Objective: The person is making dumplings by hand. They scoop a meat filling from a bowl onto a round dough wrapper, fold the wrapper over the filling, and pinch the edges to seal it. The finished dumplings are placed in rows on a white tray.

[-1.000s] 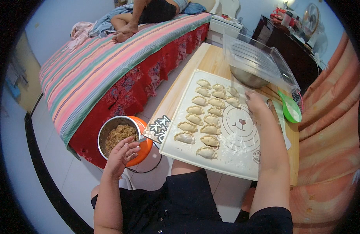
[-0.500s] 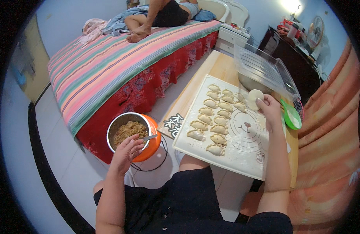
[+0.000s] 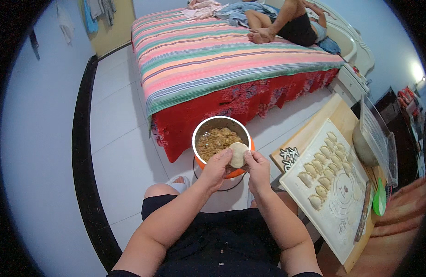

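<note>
A round, pale dumpling wrapper (image 3: 238,155) is pinched by its two sides between my left hand (image 3: 217,167) and my right hand (image 3: 258,171). Both hands are closed on it, and it hangs over the front rim of a pot (image 3: 195,144). This pot has a white rim and an orange outside, and brown minced filling (image 3: 215,140) lies inside. Behind the wrapper and my fingers, part of the pot's front is hidden. To the right, several folded dumplings (image 3: 325,161) sit in rows on a floury white mat (image 3: 296,187).
The mat rests on a wooden table (image 3: 310,127). A rolling pin (image 3: 363,213), a green scoop (image 3: 380,201), a metal bowl (image 3: 362,147) and a clear plastic cover (image 3: 378,131) stand along its right side. Beyond the pot is a striped bed (image 3: 213,60) with a person lying on it.
My right hand has brought the wrapper left from above the mat to the pot. My left hand now grips its other side. The view has turned left.
</note>
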The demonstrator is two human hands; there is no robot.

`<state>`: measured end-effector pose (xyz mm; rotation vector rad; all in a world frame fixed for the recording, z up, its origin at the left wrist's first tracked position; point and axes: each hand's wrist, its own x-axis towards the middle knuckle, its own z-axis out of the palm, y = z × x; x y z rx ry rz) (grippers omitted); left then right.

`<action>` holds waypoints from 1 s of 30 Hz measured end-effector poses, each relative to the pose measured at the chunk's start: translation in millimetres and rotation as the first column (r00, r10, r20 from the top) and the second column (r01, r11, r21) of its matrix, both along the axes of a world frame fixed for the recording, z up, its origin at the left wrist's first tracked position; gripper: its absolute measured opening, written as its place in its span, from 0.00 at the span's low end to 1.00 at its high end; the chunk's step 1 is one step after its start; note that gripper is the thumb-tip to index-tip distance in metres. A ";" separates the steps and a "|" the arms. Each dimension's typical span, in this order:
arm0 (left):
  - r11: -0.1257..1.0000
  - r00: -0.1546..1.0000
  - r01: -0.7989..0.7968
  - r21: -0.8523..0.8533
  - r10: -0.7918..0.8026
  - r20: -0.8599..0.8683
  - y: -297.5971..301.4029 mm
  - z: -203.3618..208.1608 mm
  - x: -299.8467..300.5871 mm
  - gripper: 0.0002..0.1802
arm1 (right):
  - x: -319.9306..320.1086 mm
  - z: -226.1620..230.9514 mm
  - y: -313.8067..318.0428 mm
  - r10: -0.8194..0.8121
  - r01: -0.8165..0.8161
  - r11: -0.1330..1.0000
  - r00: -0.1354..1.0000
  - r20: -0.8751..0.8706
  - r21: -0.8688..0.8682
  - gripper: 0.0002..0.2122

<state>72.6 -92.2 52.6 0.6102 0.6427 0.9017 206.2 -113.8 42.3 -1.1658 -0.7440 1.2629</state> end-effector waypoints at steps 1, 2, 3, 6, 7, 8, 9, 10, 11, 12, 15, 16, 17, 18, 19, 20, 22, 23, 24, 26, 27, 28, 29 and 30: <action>1.000 1.000 -0.014 -0.004 0.014 -0.018 3.8 -5.8 -2.7 0.19 | -3.2 -4.7 4.8 -0.001 0.000 0.999 0.999 0.038 0.032 0.11; 1.000 0.999 -0.025 -0.008 0.025 -0.036 7.8 -10.7 -4.9 0.19 | -7.0 -7.4 9.3 -0.017 0.016 1.000 1.000 0.018 0.019 0.11; 0.999 0.998 -0.034 -0.011 0.034 -0.053 11.5 -14.4 -6.6 0.19 | -9.3 -8.2 11.7 -0.003 0.003 1.000 1.000 0.003 -0.014 0.11; 1.000 0.964 -0.015 -0.016 0.010 -0.267 21.9 -14.0 -9.3 0.18 | -7.3 -9.8 18.1 0.050 -0.052 0.994 0.999 -0.021 -0.095 0.11; 1.000 0.964 -0.022 -0.002 0.021 -0.264 24.7 -20.4 -8.8 0.18 | -6.0 -12.0 19.9 0.078 -0.079 0.990 0.997 -0.013 -0.114 0.12; 1.000 0.965 -0.028 0.012 0.030 -0.262 28.4 -30.2 -7.0 0.17 | -4.8 -15.0 21.9 0.105 -0.104 0.986 0.995 -0.005 -0.134 0.12; 0.999 0.965 -0.034 0.026 0.039 -0.260 30.6 -36.9 -7.1 0.17 | -3.9 -21.8 26.9 0.104 -0.101 0.987 0.994 0.017 -0.124 0.12; 0.999 0.956 -0.029 0.041 0.040 -0.289 32.3 -39.0 -5.9 0.17 | -0.4 -29.8 34.2 0.094 -0.088 0.990 0.995 0.043 -0.112 0.13; 0.998 0.947 -0.023 0.057 0.040 -0.318 33.5 -40.4 -4.7 0.17 | 1.7 -36.5 38.5 0.083 -0.075 0.992 0.994 0.070 -0.100 0.14; 0.997 0.937 -0.016 0.073 0.040 -0.346 34.5 -41.4 -3.5 0.17 | 1.2 -43.0 38.9 0.045 -0.036 0.998 0.986 0.163 -0.058 0.16; 0.998 0.925 -0.031 0.057 0.050 -0.376 36.7 -38.2 -6.6 0.18 | -4.8 -36.4 38.8 0.001 -0.001 1.000 0.925 0.381 -0.002 0.17; 0.997 0.925 -0.016 0.075 0.043 -0.377 40.4 -41.4 -7.9 0.18 | -4.9 -31.3 39.6 0.038 -0.032 0.999 0.894 0.446 -0.021 0.17; 0.996 0.925 -0.001 0.093 0.036 -0.378 45.1 -46.8 -9.1 0.18 | -3.6 -25.9 40.6 0.076 -0.063 0.997 0.859 0.507 -0.042 0.16; 0.994 0.925 0.014 0.110 0.029 -0.380 48.1 -50.0 -10.3 0.18 | -2.3 -24.3 41.3 0.113 -0.092 0.994 0.817 0.565 -0.065 0.16; 0.991 0.910 0.017 0.129 0.038 -0.412 49.9 -50.1 -9.7 0.19 | 0.3 -28.2 42.0 0.139 -0.107 0.990 0.885 0.444 -0.096 0.13; 0.989 0.895 0.021 0.148 0.048 -0.444 51.1 -50.0 -8.8 0.19 | 2.8 -35.0 42.8 0.159 -0.126 0.984 0.936 0.313 -0.124 0.11; 0.990 0.891 0.003 0.139 0.061 -0.449 52.4 -54.9 -9.4 0.19 | 1.4 -35.6 41.3 0.202 -0.183 0.975 0.968 0.148 -0.129 0.10; 0.994 0.904 -0.019 0.112 0.065 -0.423 53.7 -62.3 -10.8 0.18 | -2.1 -27.9 38.6 0.230 -0.218 0.970 0.966 0.119 -0.107 0.12; 0.996 0.915 -0.040 0.084 0.070 -0.396 54.3 -67.3 -12.4 0.18 | -4.7 -23.3 37.1 0.258 -0.251 0.964 0.962 0.091 -0.085 0.15; 1.000 0.955 -0.010 -0.025 0.002 -0.296 53.9 -60.7 -13.5 0.18 | 0.6 -22.7 38.1 0.275 -0.266 0.958 0.958 0.084 -0.107 0.18; 0.997 0.970 0.009 -0.078 -0.028 -0.242 53.5 -56.9 -14.6 0.19 | 2.7 -22.2 39.1 0.284 -0.274 0.955 0.956 0.080 -0.118 0.20; 0.997 0.964 0.032 -0.072 -0.050 -0.262 53.6 -53.8 -15.6 0.19 | 2.6 -19.1 40.0 0.268 -0.255 0.959 0.958 0.102 -0.126 0.19; 0.996 0.957 0.056 -0.066 -0.072 -0.283 53.6 -51.3 -16.5 0.20 | 1.8 -15.1 40.8 0.253 -0.236 0.962 0.960 0.124 -0.133 0.19; 0.995 0.948 0.079 -0.061 -0.094 -0.303 53.3 -49.0 -16.4 0.21 | 1.7 -13.2 40.9 0.237 -0.217 0.966 0.960 0.146 -0.141 0.18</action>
